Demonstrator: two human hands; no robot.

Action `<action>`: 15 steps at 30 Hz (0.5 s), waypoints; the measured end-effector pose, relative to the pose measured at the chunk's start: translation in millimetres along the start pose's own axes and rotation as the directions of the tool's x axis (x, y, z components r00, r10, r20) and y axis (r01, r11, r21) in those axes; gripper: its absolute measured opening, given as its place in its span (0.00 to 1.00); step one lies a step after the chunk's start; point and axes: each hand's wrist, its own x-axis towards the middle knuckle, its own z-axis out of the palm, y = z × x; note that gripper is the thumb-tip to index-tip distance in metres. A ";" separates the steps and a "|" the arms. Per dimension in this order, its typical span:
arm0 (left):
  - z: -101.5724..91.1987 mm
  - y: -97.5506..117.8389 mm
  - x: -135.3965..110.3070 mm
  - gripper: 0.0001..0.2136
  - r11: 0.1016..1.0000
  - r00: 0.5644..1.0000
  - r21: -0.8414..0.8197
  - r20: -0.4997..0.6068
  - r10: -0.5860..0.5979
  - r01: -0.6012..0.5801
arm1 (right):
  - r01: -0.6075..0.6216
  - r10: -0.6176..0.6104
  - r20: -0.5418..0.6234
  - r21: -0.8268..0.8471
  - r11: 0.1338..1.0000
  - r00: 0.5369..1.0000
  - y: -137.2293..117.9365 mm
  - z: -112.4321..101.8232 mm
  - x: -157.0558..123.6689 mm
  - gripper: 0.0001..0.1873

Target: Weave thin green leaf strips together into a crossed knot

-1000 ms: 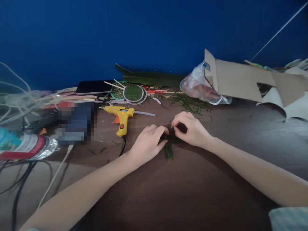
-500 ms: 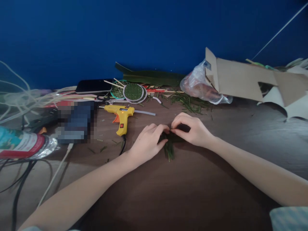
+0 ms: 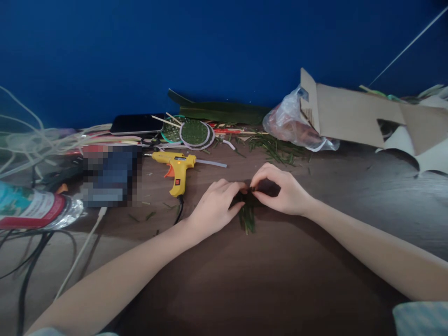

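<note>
My left hand and my right hand meet at the middle of the dark wooden table. Both are closed in a pinch on a small bundle of green leaf strips, whose loose ends stick out toward me below the fingers. The upper part of the bundle is hidden between the fingertips. A yellow hot glue gun stands just left of my left hand, its black cord running toward the table's front.
Round green woven discs, a phone, long green leaves and leaf scraps lie at the back. A plastic bag and cardboard box sit right. A bottle, cables and pale cords crowd the left.
Both hands stay pinched on the leaf bundle. My right hand's fingers have lifted and shifted a little to the right. The view has drifted slightly.
</note>
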 end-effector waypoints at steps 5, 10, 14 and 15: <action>0.2 -1.4 0.8 0.12 0.999 0.998 0.023 0.048 0.027 -0.028 | 0.057 -0.056 0.003 -0.018 0.998 0.998 -2.2 0.0 1.3 0.07; 0.6 -1.3 1.7 0.12 0.999 0.996 0.032 0.082 0.032 -0.035 | 0.045 -0.045 0.003 -0.039 0.998 0.999 -2.0 0.0 1.4 0.06; 1.1 -1.0 2.4 0.13 0.999 0.994 0.041 0.111 0.023 -0.028 | 0.051 -0.050 0.009 -0.062 0.997 0.999 -0.9 0.2 0.8 0.05; 1.2 -0.9 2.6 0.13 0.999 0.993 0.040 0.119 0.022 -0.027 | 0.056 -0.055 0.008 -0.068 0.996 0.998 -0.8 0.4 0.6 0.05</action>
